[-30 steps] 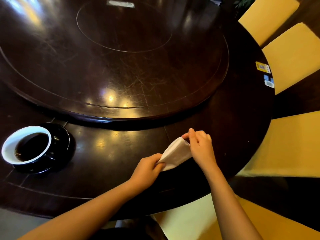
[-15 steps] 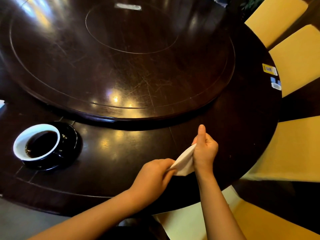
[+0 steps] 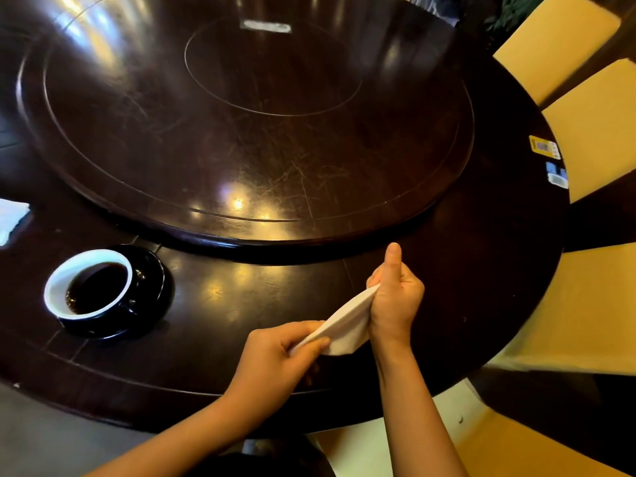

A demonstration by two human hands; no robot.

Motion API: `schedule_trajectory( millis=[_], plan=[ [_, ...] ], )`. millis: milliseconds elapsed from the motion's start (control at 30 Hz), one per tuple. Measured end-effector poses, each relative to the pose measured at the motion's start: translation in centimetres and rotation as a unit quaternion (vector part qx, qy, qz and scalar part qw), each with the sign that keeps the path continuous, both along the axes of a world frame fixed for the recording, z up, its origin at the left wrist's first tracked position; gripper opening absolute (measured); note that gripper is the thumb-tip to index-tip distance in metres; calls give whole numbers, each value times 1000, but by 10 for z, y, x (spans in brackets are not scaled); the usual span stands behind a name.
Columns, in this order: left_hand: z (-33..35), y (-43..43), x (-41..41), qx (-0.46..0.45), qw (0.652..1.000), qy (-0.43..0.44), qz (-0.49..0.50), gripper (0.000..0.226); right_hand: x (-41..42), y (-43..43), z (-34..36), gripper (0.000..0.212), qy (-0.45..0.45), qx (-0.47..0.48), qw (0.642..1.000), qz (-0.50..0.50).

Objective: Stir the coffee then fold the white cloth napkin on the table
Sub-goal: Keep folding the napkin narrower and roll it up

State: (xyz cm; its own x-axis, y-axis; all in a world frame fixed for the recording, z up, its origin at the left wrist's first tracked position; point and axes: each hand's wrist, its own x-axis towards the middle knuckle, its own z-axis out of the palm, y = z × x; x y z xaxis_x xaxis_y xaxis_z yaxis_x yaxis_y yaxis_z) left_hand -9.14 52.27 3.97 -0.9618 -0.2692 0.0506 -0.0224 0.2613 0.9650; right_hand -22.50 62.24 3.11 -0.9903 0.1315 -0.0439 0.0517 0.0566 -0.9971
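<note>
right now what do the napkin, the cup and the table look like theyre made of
Napkin: white woven cloth by the look, matte, sagging softly between the left hand and the right hand.
Cup: probably glazed ceramic, glossy white inside, dark outside, on a shiny black saucer.
Table: seemingly dark lacquered wood, with bright reflections and fine scratches.
</note>
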Motion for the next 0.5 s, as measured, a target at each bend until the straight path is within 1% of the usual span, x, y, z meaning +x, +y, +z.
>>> schedule_trajectory(
  millis=[67,100,167,200,233,267,367,500],
  plan=[
    [-1,-2,2,32,999,-39,2,43,-1,-1,-2,57,7,12,1000,9],
    [1,-3,1,17,998,-56,-13,45,-1,0,-3,57,17,22,999,23],
    [5,-4,-1,-83,992,-73,-61,30,-1,1,-2,56,49,52,996,62],
    [8,-3,-4,-144,983,-77,-80,32,1,0,-1,54,68,69,992,84],
    [10,-1,-7,-186,977,-72,-80,41,3,-2,0,53,84,81,987,107],
    [12,3,-12,-204,975,-61,-63,45,6,-5,2,53,96,86,983,129],
    [18,11,-23,-251,968,-16,-14,37,13,-11,7,52,100,53,981,160],
    [21,8,-22,-309,951,21,4,46,14,-12,14,53,73,6,984,165]
  ],
)
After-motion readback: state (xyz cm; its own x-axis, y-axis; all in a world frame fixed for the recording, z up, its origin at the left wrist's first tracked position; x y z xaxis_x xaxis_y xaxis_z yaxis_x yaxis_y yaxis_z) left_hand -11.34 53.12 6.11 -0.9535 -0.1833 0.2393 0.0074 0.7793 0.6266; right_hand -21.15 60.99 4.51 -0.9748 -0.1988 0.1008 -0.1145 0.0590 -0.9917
